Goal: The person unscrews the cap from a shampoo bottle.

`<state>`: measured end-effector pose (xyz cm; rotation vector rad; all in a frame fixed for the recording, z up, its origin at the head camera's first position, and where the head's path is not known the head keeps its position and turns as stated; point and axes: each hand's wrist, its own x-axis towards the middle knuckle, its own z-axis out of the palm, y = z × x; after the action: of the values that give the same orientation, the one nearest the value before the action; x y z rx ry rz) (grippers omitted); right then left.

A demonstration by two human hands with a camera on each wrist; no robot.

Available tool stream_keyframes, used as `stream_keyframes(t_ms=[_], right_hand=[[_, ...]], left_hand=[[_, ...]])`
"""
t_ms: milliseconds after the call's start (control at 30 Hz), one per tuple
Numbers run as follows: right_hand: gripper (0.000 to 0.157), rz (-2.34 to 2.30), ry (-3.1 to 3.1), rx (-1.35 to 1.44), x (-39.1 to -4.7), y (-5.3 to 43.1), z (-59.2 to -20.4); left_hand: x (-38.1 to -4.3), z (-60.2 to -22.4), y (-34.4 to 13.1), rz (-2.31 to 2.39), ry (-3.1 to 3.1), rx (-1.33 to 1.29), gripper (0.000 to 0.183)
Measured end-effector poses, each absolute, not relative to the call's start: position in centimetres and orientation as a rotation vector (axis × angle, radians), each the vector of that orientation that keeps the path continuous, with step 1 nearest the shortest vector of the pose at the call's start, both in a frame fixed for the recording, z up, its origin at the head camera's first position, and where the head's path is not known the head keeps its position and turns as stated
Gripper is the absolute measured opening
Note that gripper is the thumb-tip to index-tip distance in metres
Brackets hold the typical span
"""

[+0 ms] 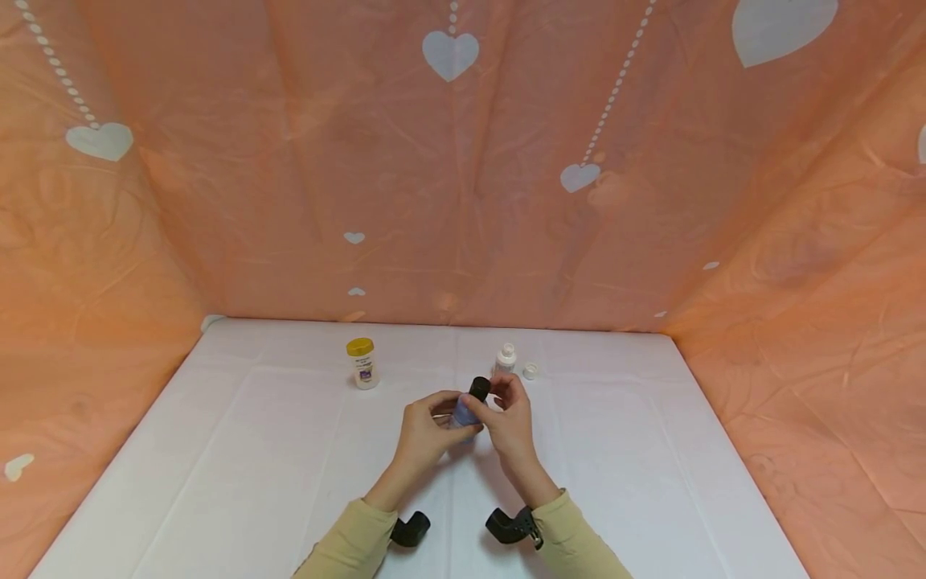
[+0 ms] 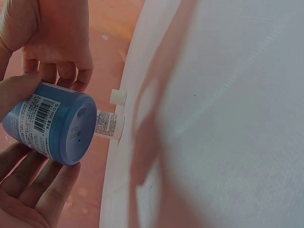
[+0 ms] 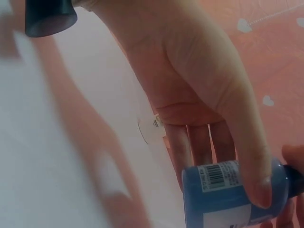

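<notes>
A blue bottle [image 2: 50,121] with a barcode label and a black cap [image 1: 480,388] is held tilted above the white table. My left hand [image 1: 425,438] grips its body, thumb on one side and fingers on the other. My right hand [image 1: 512,426] has its thumb and fingers around the cap end. In the right wrist view only the right fingertips show, at the cap by the right edge. Behind the right hand stands a small white bottle [image 1: 506,357] with its top uncovered, and a loose white cap [image 1: 530,371] lies beside it.
A clear jar with a yellow lid [image 1: 360,346] stands at the back left of the white table [image 1: 253,466]. Orange cloth [image 1: 405,177] with white hearts walls the back and both sides. Black camera mounts [image 1: 510,527] are worn at both wrists.
</notes>
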<state>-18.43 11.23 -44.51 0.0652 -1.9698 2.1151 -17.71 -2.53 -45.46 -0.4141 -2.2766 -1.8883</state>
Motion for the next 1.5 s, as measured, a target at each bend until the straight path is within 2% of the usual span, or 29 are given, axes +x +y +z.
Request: stream_keyframes(t_ms=[467,567,767,1033,1500], right_hand=[[0.033,2.143,-2.046,0.083,-18.2,11.8,-44.5],[0.033,2.172,-2.053,0.087,-18.8,12.1,-45.5],[0.040,2.197,-2.020,0.140,-19.6,12.5,-47.8],[0.051,2.160,-1.974,0.113,-19.0,11.9,-46.1],[0.034,2.098,-1.950,0.048,-18.2,11.3,-44.6]], left_hand=[[-17.7,-45.4,-2.7,-1.915,-2.290,-0.371,0.042],[-17.7,-45.5,-2.8,-1.919,-2.293,-0.363,0.043],[-17.7,-45.5,-2.8,-1.933,-2.277,-0.366,0.043],[-17.7,-45.7,-2.5,-1.949,-2.272,-0.392,0.042],[-17.7,-45.7,-2.3,-1.940,-2.264,-0.386,0.041]])
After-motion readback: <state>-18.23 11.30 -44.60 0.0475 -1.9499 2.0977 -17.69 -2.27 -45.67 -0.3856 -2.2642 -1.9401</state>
